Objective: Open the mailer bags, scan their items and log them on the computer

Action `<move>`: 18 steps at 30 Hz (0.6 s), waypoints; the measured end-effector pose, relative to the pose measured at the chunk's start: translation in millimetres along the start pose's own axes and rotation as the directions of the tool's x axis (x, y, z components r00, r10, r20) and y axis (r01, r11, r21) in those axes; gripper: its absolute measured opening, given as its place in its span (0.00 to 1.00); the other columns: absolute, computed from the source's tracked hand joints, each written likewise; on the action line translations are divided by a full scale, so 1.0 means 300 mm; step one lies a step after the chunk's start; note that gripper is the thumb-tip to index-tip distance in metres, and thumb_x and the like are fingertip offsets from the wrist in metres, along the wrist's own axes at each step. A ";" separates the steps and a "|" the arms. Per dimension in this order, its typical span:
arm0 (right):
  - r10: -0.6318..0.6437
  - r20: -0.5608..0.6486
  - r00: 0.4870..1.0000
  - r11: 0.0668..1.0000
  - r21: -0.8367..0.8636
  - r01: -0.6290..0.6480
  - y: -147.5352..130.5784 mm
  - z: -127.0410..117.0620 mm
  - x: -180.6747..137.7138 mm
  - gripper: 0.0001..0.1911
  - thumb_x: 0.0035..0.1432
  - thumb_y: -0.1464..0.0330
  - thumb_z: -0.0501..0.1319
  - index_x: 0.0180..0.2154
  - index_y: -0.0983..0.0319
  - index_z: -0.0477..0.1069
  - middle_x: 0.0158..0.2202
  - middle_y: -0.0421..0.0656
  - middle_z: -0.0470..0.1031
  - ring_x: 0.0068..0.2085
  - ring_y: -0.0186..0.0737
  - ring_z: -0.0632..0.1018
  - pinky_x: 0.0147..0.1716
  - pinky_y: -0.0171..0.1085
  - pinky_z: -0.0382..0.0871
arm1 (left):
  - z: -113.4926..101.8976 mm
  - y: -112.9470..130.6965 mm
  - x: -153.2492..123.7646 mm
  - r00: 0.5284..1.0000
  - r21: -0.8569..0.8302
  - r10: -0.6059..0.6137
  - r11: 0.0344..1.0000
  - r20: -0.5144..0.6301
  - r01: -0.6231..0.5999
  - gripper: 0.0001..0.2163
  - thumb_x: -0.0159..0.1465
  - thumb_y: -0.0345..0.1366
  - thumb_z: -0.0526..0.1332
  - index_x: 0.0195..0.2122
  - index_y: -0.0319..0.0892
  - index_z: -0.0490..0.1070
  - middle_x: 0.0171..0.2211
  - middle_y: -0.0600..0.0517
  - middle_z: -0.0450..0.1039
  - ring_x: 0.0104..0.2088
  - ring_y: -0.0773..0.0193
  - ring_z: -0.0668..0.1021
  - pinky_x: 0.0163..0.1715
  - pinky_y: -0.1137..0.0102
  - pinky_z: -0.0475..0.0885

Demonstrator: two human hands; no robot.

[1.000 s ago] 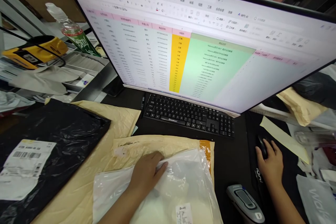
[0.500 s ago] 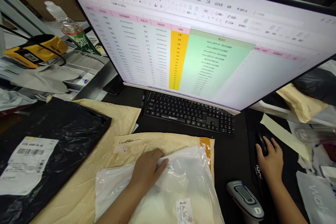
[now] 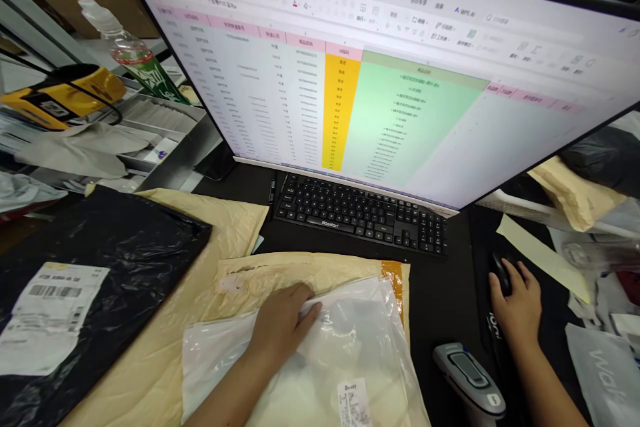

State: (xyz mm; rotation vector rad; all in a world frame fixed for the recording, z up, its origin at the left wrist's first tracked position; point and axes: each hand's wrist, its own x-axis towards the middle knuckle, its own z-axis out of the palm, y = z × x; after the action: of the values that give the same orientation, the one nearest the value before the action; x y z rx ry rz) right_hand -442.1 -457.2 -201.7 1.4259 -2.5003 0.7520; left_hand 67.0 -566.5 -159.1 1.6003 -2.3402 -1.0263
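My left hand point(image 3: 280, 323) lies flat, fingers loosely together, on a clear plastic bag point(image 3: 345, 347) that rests on a tan padded envelope point(image 3: 280, 273). My right hand point(image 3: 517, 303) is cupped over a black mouse point(image 3: 501, 275) on a black mouse pad point(image 3: 480, 253). Ahead of me a black keyboard point(image 3: 360, 215) sits under a large monitor point(image 3: 380, 67) showing a spreadsheet with yellow and green columns.
A black poly bag with a shipping label point(image 3: 90, 293) lies at the left over another tan envelope point(image 3: 225, 220). A grey barcode scanner point(image 3: 470, 380) lies near the front edge. A yellow device point(image 3: 65, 97), a bottle point(image 3: 135, 53) and more bags point(image 3: 595, 267) crowd the sides.
The spreadsheet rows on the monitor have scrolled to different entries. Both hands stay nearly where they were; the view shifted slightly.
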 end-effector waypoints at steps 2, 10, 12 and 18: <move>-0.004 -0.002 1.000 1.000 0.000 0.004 0.001 0.001 -0.001 0.33 0.65 0.51 0.57 0.63 0.65 0.71 0.66 0.58 0.64 0.66 0.61 0.66 0.65 0.60 0.60 | 0.000 -0.001 -0.001 1.000 -0.005 0.004 1.000 -0.005 -0.004 0.12 0.70 0.45 0.55 0.37 0.46 0.74 0.37 0.51 0.78 0.39 0.55 0.79 0.41 0.62 0.69; 0.000 -0.009 1.000 1.000 -0.005 0.000 0.000 0.002 0.000 0.33 0.65 0.51 0.57 0.63 0.66 0.71 0.66 0.59 0.65 0.66 0.62 0.67 0.65 0.61 0.61 | -0.002 -0.002 0.000 1.000 -0.024 0.001 1.000 -0.001 -0.001 0.12 0.70 0.45 0.54 0.37 0.46 0.74 0.37 0.51 0.78 0.39 0.55 0.79 0.41 0.61 0.69; 0.004 -0.008 1.000 1.000 -0.004 -0.004 -0.001 0.002 0.001 0.33 0.65 0.51 0.57 0.63 0.65 0.71 0.66 0.58 0.65 0.66 0.62 0.67 0.65 0.61 0.61 | -0.001 -0.003 -0.001 1.000 -0.021 0.001 1.000 -0.004 -0.001 0.12 0.70 0.45 0.55 0.37 0.47 0.74 0.37 0.51 0.78 0.39 0.55 0.79 0.41 0.61 0.70; -0.011 -0.006 1.000 1.000 -0.005 0.011 -0.004 -0.001 0.003 0.33 0.65 0.52 0.57 0.63 0.66 0.71 0.66 0.59 0.65 0.66 0.61 0.67 0.65 0.60 0.60 | -0.003 -0.001 -0.002 1.000 -0.013 0.002 1.000 -0.003 -0.002 0.12 0.70 0.45 0.54 0.38 0.46 0.75 0.38 0.50 0.79 0.40 0.55 0.79 0.42 0.60 0.70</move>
State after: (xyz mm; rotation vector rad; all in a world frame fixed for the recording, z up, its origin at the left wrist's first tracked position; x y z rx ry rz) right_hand -441.7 -458.2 -200.7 1.4328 -2.4857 0.7457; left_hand 68.0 -566.4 -158.6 1.5941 -2.3276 -1.0355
